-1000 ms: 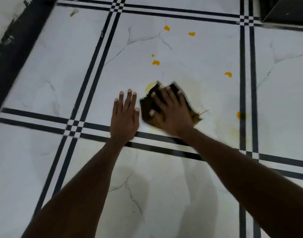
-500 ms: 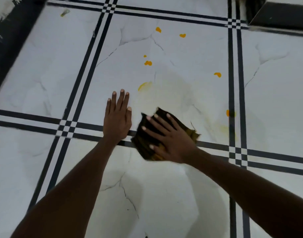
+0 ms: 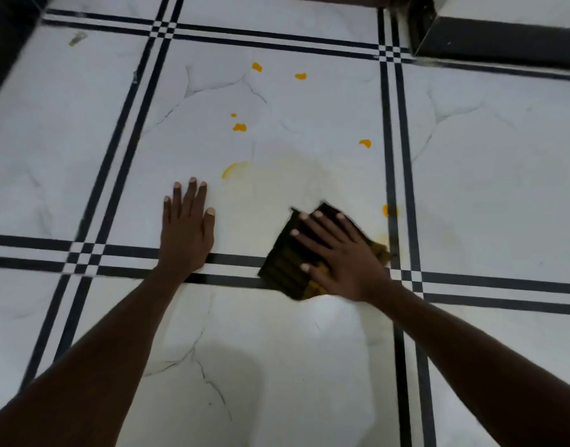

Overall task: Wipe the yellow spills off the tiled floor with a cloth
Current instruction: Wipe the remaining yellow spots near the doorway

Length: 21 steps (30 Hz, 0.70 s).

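My right hand [image 3: 336, 253] presses flat on a dark ribbed cloth [image 3: 282, 266] stained yellow, lying over the black tile border near the lower right of the white marble tile [image 3: 196, 133]. My left hand [image 3: 186, 227] rests flat on the floor, fingers spread, holding nothing, left of the cloth. Several yellow spills dot the tile: a smeared arc [image 3: 232, 169] just beyond my left hand, a blob [image 3: 239, 127], two drops [image 3: 257, 67] far up, one drop [image 3: 365, 143] at right, and one spot [image 3: 386, 210] on the black line beside the cloth.
Black double lines [image 3: 396, 124] frame the tiles. A dark raised step or base [image 3: 496, 40] stands at the top right. A dark wall edge [image 3: 6, 43] runs along the top left. A faint greenish mark [image 3: 77, 38] lies on the far left tile.
My right hand has slid the cloth from the yellow smear toward me, then to the right along the black border. My left hand has stayed planted.
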### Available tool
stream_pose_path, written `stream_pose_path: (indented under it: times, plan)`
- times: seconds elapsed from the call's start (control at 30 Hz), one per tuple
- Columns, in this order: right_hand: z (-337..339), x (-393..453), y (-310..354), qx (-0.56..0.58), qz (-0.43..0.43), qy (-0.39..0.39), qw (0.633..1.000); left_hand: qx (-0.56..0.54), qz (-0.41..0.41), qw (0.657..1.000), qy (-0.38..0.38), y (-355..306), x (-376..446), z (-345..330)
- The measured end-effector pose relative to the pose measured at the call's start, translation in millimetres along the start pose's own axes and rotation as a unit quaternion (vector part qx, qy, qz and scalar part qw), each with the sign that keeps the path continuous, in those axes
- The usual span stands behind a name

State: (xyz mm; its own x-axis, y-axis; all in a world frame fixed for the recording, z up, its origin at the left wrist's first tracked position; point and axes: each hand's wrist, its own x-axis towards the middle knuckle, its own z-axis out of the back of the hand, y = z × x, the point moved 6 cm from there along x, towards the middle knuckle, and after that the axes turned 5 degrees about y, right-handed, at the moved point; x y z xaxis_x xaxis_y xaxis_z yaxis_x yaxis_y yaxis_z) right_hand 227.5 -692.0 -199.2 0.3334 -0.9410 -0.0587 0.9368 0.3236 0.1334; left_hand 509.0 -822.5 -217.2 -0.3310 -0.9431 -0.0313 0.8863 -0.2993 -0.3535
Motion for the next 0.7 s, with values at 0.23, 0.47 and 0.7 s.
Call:
stream_pose_path:
  times: [0.23, 0.47, 0.7]
  plan:
    - [15, 22, -99, 0.036, -0.293, -0.057, 0.954, 0.005, -0.192, 0.981, 0.006, -105, 15, -26]
    - [13, -53, -128, -0.003, -0.163, -0.009, 0.987, 0.078, -0.222, 0.972, 0.003, -132, 17, -49]
    - [-5, -13, -49, 0.033, -0.192, -0.032, 0.980, 0.085, -0.219, 0.972, 0.006, -133, 18, -51]
